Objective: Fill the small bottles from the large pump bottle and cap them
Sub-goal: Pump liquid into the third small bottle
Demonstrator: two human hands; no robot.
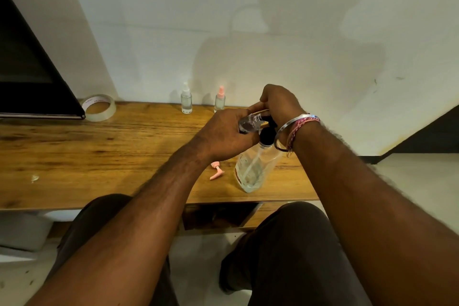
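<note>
A large clear pump bottle (253, 169) with a black pump top stands on the wooden table (99, 156) near its front edge. My left hand (223, 134) grips a small clear bottle (249, 123), tilted on its side at the pump's spout. My right hand (280, 104) rests closed on the black pump head, which it mostly hides. Two small capped bottles stand at the back by the wall: one with a clear cap (186, 99), one with a pink cap (220, 99). A loose pink spray cap (216, 171) lies on the table left of the large bottle.
A roll of clear tape (99, 107) lies at the back left beside a dark screen (29, 69). A small white scrap (34, 178) sits near the left front edge. My knees are under the table's front edge.
</note>
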